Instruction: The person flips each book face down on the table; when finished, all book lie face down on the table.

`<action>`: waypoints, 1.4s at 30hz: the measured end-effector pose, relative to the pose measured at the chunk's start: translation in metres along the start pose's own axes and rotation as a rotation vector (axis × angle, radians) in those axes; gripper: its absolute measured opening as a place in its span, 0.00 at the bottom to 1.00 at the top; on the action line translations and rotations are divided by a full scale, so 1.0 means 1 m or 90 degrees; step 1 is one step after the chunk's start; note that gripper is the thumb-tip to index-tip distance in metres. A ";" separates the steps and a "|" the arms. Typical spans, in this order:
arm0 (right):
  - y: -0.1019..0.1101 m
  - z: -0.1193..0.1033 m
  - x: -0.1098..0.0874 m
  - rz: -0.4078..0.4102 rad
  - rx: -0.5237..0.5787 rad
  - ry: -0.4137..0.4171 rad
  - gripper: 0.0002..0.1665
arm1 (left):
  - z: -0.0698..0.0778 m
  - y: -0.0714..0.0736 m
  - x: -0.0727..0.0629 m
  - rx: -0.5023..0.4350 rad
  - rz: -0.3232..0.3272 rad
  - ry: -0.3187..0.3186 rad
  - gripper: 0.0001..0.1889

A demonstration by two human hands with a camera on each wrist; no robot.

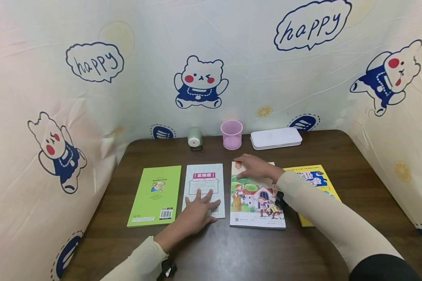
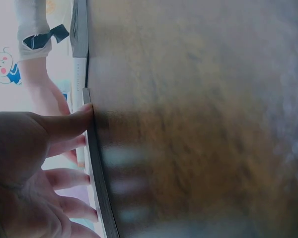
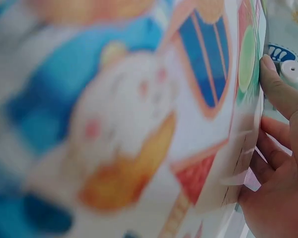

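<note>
Picture book [image 1: 253,199] and white book [image 1: 202,180] lie short of the table [image 1: 232,257]'s far edge; right hand [image 1: 257,167] and left hand [image 1: 197,213], fingers spread, rest on them respectively, gripping nothing. Both look light, bendable, probably slick; pinch a long side.

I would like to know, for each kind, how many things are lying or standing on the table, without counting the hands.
Books: 4 (green book, white book, illustrated book, yellow book)
Pink cup: 1
White flat case: 1
Small green item: 1
Total: 7
</note>
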State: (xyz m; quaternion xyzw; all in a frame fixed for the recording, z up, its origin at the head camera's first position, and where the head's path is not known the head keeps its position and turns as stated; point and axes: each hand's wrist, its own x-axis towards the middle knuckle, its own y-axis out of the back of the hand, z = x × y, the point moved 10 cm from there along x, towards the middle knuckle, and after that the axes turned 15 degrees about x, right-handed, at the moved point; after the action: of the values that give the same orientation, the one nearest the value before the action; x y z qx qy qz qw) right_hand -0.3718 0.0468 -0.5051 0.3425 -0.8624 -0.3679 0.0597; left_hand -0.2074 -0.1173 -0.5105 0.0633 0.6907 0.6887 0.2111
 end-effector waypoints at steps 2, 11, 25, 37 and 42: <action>0.003 0.004 -0.003 0.002 0.007 -0.007 0.48 | 0.000 0.000 0.000 -0.003 0.001 0.000 0.31; 0.015 0.015 -0.021 0.015 0.000 -0.002 0.43 | 0.001 -0.003 -0.001 -0.007 -0.001 0.006 0.31; 0.041 0.050 -0.049 0.030 0.029 -0.077 0.37 | 0.001 -0.004 0.000 0.004 0.002 0.004 0.31; 0.062 0.070 -0.073 0.053 0.063 -0.068 0.33 | 0.001 -0.003 0.000 0.005 0.001 0.002 0.31; 0.067 0.076 -0.080 0.060 0.083 -0.074 0.31 | 0.000 -0.003 -0.001 0.005 0.004 0.003 0.31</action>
State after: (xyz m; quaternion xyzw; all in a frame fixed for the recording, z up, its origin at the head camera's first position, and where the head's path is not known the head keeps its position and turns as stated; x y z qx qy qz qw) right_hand -0.3749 0.1754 -0.5030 0.2827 -0.9017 -0.3271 0.0049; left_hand -0.2058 -0.1176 -0.5130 0.0650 0.6940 0.6866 0.2068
